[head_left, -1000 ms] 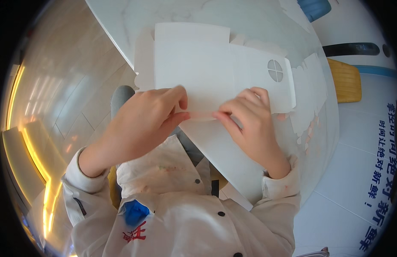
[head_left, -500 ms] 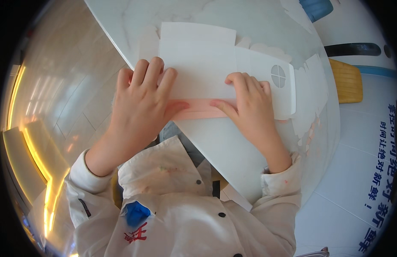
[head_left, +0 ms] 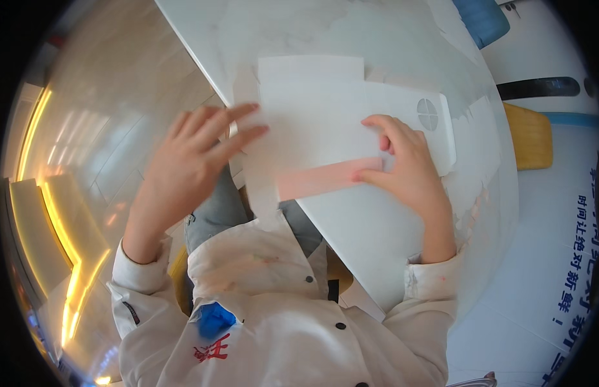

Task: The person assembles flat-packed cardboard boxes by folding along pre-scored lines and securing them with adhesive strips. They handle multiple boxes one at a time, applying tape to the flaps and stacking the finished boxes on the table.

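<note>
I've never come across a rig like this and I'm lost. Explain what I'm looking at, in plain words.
No robot arm shows here: these are a person's own bare hands. The view comes from the left of two wide fisheye cameras worn on the head, looking down, which is why straight edges bend near the rim.

On the pale table lies a flat white card sheet with a round cut-out window and a pink strip along its near side.

The right hand has its thumb on the strip's right end, fingers apart from it. The left hand, a little blurred, is by the sheet's left edge, its grip open. Neither hand clearly clasps anything.
</note>
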### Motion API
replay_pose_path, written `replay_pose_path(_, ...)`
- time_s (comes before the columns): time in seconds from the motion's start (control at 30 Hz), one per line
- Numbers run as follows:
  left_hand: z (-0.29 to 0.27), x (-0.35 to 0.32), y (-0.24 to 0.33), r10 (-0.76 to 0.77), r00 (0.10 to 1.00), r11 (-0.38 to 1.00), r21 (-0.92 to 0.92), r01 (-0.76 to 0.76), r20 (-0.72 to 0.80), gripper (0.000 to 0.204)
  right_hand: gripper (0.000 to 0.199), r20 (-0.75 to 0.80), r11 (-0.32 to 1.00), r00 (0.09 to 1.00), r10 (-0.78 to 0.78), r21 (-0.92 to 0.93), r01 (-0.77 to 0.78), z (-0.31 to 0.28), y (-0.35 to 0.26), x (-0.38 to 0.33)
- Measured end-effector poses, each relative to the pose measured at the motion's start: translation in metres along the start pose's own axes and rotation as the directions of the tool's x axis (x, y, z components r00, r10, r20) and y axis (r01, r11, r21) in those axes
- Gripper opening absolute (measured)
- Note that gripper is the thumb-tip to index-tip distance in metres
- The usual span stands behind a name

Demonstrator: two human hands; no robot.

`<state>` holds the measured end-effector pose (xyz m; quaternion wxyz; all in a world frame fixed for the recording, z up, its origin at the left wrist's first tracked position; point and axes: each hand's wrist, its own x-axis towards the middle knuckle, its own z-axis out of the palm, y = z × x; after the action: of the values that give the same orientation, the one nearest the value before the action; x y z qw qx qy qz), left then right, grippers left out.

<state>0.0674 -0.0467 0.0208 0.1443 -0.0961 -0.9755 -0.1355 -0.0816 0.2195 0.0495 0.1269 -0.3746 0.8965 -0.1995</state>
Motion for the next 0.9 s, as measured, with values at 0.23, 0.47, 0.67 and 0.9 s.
replay_pose_path(0.23, 0.016, -0.021, 0.026, 0.177, 0.984, 0.905, -0.387, -0.176, -0.032, 0.033, 0.033, -0.003, 0.934, 0.934, -0.357, -0.018, 0.357, -0.004, -0.012, -0.011)
replay_pose_path(0.47, 0.037, -0.017, 0.041, -0.096, 0.977, 0.684, -0.725, -0.075, -0.192, 0.018, 0.01, -0.114, 0.898, 0.906, -0.408, 0.129, 0.42, 0.027, -0.026, -0.014)
replay_pose_path(0.67, 0.042, -0.01, 0.055, -0.302, 0.929, 0.65, -0.759, 0.039, -0.211, 0.018, 0.009, -0.148, 0.908, 0.92, -0.363, 0.166, 0.385, 0.028, -0.032, -0.013)
replay_pose_path(0.9, 0.035, -0.005, 0.055, -0.283, 0.95, 0.648, -0.757, 0.089, -0.131, 0.017, 0.009, -0.134, 0.915, 0.944, -0.303, 0.236, 0.327, 0.028, -0.028, -0.015)
